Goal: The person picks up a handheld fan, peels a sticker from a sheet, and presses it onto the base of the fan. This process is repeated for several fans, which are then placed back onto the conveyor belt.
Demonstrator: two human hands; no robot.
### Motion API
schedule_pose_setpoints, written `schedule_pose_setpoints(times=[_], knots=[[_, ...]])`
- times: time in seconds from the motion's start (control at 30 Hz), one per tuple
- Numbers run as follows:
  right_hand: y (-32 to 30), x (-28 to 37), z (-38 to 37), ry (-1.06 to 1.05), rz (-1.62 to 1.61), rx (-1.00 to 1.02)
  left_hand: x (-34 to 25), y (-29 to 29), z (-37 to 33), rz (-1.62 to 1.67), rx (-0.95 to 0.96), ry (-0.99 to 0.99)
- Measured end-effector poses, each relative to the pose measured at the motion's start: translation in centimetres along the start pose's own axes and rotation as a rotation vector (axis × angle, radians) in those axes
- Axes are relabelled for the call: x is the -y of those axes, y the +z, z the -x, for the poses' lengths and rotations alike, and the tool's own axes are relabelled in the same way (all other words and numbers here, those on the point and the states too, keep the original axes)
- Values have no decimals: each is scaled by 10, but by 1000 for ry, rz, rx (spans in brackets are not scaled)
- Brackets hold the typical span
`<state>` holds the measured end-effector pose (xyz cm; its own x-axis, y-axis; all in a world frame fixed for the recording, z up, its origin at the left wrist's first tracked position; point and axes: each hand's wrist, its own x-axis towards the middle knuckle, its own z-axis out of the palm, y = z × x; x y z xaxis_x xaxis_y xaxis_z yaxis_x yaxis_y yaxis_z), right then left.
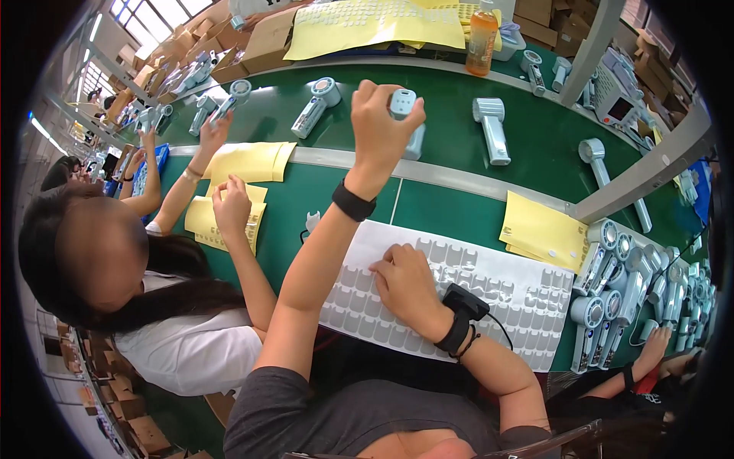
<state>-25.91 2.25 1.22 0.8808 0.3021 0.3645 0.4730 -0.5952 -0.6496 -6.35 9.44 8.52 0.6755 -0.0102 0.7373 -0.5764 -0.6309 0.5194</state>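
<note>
Raised over the green bench, my left hand (375, 126) grips a light blue handheld fan (403, 102). The end of its handle faces me, showing a small port and several round marks; most of the fan is hidden behind my fingers. Lower down, my right hand (413, 281) rests on a white sheet of grey labels (382, 329). Its fingers are bent and drawn together at the sheet's upper left part, and whatever they pinch cannot be made out. A black device (466, 302) with a cable is strapped at my right wrist.
Fans lie along the far green belt (428, 84), one fan (492, 134) to the right. A fan pile (612, 283) and yellow sheets (543, 229) flank my right. A metal post (657, 172) rises there. A co-worker's hand (232, 206) is at left; an orange bottle (482, 38) stands behind.
</note>
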Motion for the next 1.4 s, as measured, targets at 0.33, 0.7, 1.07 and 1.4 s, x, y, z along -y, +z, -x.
schedule_pose_setpoints(times=[0.33, 0.7, 1.07, 1.4], knots=[[12, 14, 18, 60, -1, -26, -5, -47, 15, 572, -246, -249], [20, 23, 21, 88, 29, -144, -8, -41, 31, 642, -201, -308], [-10, 23, 1, 506, -689, -116, -15, -46, 48, 669, 110, -100], [-133, -6, -31, 461, -1002, -363, -42, -14, 92, 648, 397, 122]])
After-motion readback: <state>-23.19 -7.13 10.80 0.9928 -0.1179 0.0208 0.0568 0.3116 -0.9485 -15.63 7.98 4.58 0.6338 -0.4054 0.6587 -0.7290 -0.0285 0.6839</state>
